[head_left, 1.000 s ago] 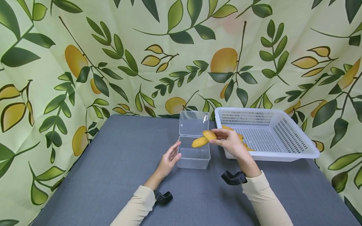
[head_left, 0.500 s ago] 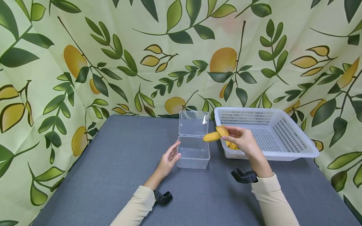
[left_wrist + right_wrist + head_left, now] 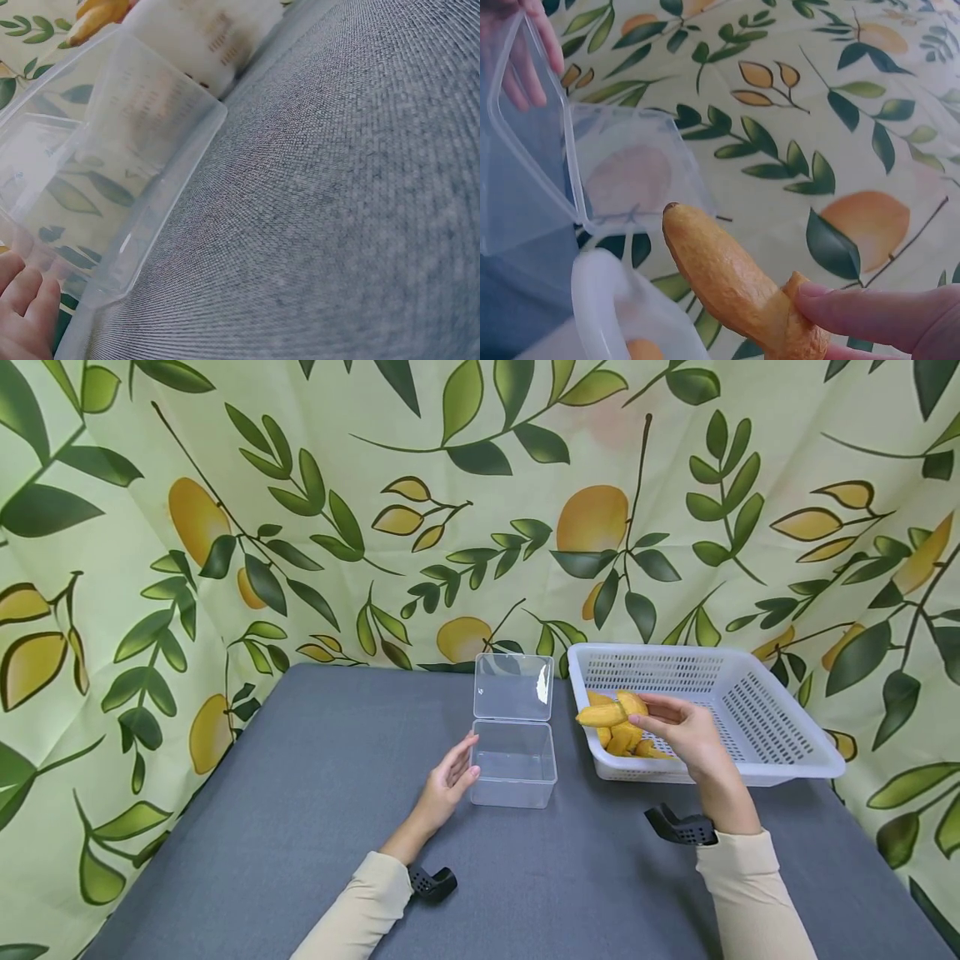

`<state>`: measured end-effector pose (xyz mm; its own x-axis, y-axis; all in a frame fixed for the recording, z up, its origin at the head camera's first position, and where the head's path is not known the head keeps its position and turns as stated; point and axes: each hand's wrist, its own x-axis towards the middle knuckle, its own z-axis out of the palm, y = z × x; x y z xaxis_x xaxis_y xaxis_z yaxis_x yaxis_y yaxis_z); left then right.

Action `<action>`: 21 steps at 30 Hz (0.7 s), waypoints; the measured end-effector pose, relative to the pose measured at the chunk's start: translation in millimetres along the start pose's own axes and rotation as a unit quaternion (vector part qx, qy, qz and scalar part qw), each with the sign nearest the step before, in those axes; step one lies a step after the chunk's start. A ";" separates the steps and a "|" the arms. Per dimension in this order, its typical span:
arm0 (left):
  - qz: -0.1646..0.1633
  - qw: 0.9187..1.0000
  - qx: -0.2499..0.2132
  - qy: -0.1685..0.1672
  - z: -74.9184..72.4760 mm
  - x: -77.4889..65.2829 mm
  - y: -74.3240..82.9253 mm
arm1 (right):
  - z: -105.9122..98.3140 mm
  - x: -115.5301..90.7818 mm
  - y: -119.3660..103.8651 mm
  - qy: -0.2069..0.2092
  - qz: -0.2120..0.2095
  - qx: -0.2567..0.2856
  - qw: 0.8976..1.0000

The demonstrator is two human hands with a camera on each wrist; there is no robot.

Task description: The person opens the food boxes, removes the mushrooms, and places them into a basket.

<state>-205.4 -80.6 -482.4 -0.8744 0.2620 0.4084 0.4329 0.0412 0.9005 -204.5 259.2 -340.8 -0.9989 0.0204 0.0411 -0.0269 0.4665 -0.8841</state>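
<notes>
My right hand [image 3: 686, 731] pinches a small yellow banana [image 3: 600, 716] between thumb and fingers, over the left end of the white basket. In the right wrist view this banana [image 3: 716, 270] has a dark tip, and a second stubby yellow piece [image 3: 802, 330] crosses its near end under the thumb. Several more yellow pieces [image 3: 622, 742] lie in the basket below. At the middle of the table stands a clear plastic box [image 3: 513, 793] with its hinged lid [image 3: 513, 687] tipped up behind it; nothing shows inside. My left hand [image 3: 442, 785] rests loosely against its left side, fingers extended.
The white perforated basket [image 3: 787, 768] stands at the back right of the grey-blue cloth table [image 3: 360, 727], just right of the box. A leaf-and-fruit patterned curtain [image 3: 480, 527] hangs behind and at both sides.
My right hand has carried the banana rightward, from above the clear box to above the basket, uncovering the yellow pieces there. The left hand and the box have stayed put.
</notes>
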 end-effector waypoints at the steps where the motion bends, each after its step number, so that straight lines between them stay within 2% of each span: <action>1: -0.002 1.000 -0.002 0.001 0.1 -0.1 0.3 | -2.0 0.2 1.4 0.000 0.002 0.001 1.000; 15: -0.007 1.000 -0.005 0.001 1.1 0.3 0.0 | -17.8 4.4 24.5 -0.006 0.040 -0.065 0.997; 21: -0.012 1.000 -0.003 0.003 0.9 -0.5 0.1 | -18.3 5.1 31.0 -0.011 0.058 -0.095 0.994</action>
